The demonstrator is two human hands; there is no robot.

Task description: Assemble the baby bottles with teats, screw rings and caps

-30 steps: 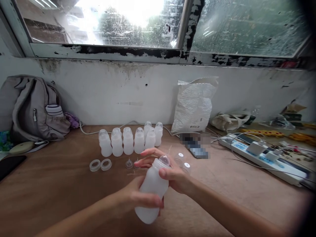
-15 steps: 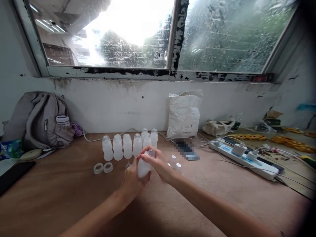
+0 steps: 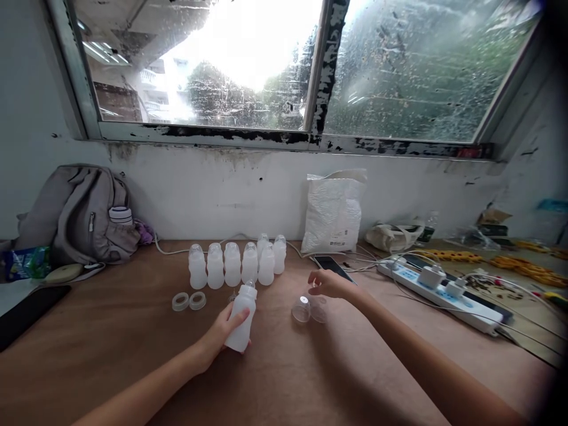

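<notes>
A frosted white bottle [image 3: 241,319] with a clear nipple on top is tilted in my left hand [image 3: 222,331], whose fingers wrap round its body. My right hand [image 3: 327,284] hovers over clear domed caps [image 3: 301,310] on the table; its fingers are curled and what they hold, if anything, is hidden. Several capped bottles [image 3: 215,266] stand upright in a row behind. Two white rings [image 3: 197,300] lie side by side at the left. A small clear piece [image 3: 232,297] is partly hidden behind the held bottle.
A grey backpack [image 3: 84,216] sits at the back left, a black device [image 3: 31,313] in front of it. A white plastic bag [image 3: 333,213] leans on the wall. A phone [image 3: 332,267] lies behind my right hand. A power strip [image 3: 444,296] with cables stretches across the right.
My hands have separated. The left one has lowered the bottle to the left; the right one has let go of it and moved right, over the clear caps.
</notes>
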